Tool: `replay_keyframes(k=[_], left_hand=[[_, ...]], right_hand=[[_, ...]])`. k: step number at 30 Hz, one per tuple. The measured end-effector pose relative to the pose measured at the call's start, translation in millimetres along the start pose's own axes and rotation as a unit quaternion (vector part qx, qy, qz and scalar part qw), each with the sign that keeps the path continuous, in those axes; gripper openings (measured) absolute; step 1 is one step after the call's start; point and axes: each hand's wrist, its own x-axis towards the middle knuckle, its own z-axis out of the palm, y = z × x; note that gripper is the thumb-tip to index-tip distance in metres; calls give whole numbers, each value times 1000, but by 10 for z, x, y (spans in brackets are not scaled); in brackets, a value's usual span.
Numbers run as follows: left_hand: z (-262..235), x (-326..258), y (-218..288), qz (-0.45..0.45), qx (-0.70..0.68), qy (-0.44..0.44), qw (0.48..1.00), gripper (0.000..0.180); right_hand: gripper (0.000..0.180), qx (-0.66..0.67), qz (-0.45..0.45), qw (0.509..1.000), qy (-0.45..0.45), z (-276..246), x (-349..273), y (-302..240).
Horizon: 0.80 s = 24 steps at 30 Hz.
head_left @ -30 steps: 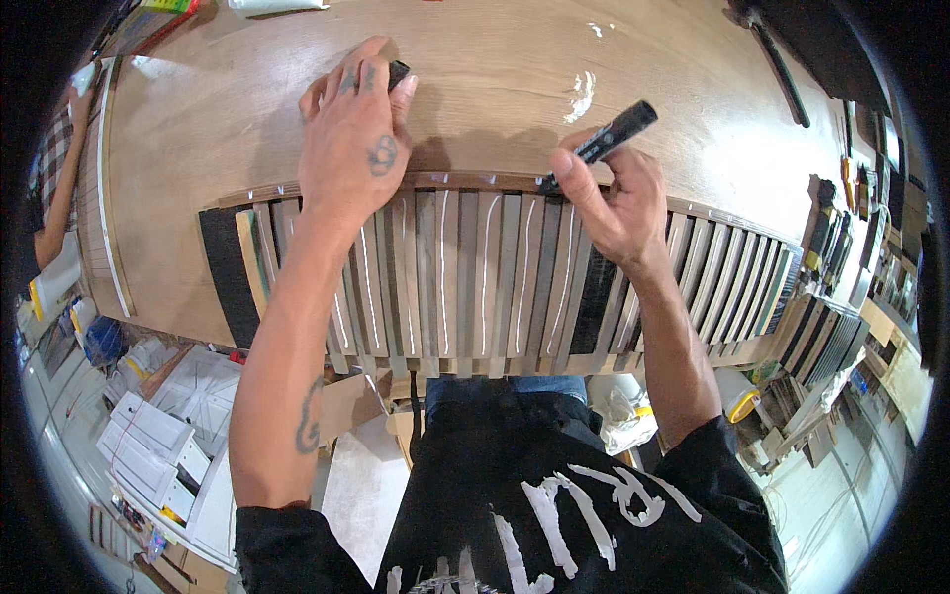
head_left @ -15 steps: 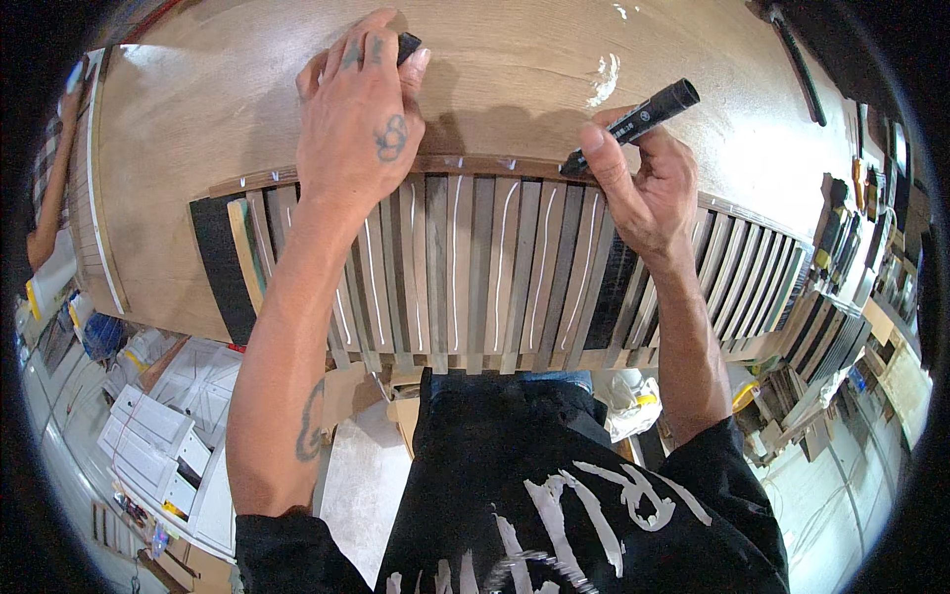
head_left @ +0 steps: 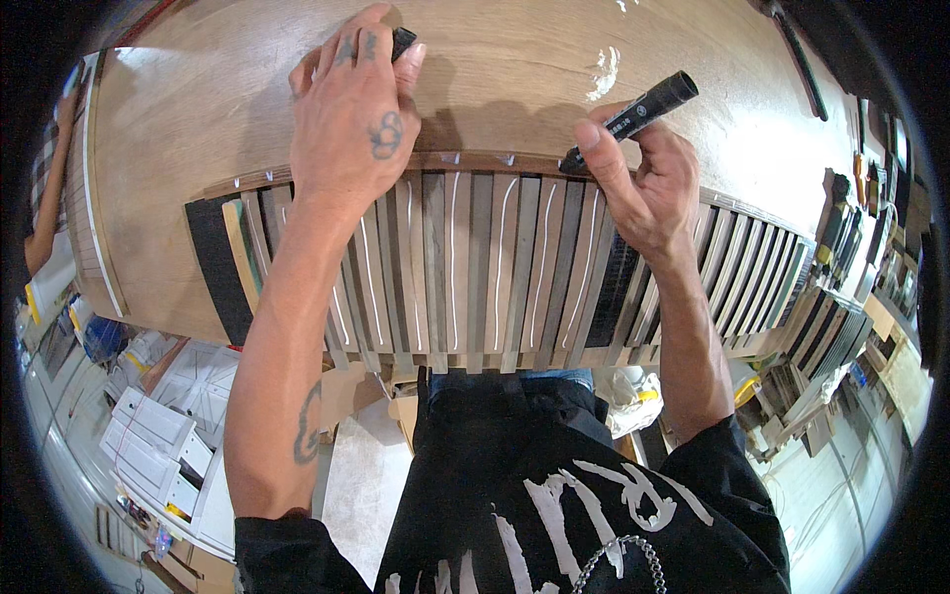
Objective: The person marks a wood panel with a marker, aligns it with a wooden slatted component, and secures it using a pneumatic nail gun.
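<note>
My right hand [head_left: 648, 183] grips a black marker [head_left: 638, 119] slantwise, its lower end at the thin wooden strip [head_left: 510, 160] along the far side of a row of slats. Farther left, my left hand [head_left: 356, 109] is closed over the tabletop, with a short black piece [head_left: 403, 43], like a marker cap, showing between thumb and fingers; most of it is hidden. Brown and grey slats [head_left: 432, 267] lie side by side beneath my forearms. Wavy white lines [head_left: 456, 262], like glue beads, run along several of them. Small white marks dot the far strip.
The row sits on a wood-faced table [head_left: 505, 59] with white smears [head_left: 604, 74]. More narrow slats [head_left: 747, 262] continue to the right, near hand tools [head_left: 841, 233] at the table's edge. White panels [head_left: 163, 436] lie low on the left. Another person's arm [head_left: 54, 188] shows at the far left.
My left hand has shifted slightly left, still closed on the black piece. The marker stays at nearly the same spot on the far strip. A chain shows more on my shirt.
</note>
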Motion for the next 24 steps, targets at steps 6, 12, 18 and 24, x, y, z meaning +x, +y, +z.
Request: replay_keyframes(k=[6,12,18,24], left_hand=[[-33,11,10,18,-8,13,1000,69],[-32,-32,-38,43,-23,22,999,67],[-34,-41,-97,52,3,8,999,55],[13,-71,-107,72,-12,67,995,62]], right_hand=[[46,49,6,996,70,49,-22,-26],[45,99,-55,990,89,142,51,-45],[51,81,-39,996,25,275,107,-191],[48,33,-38,999,1,247,107,-204]])
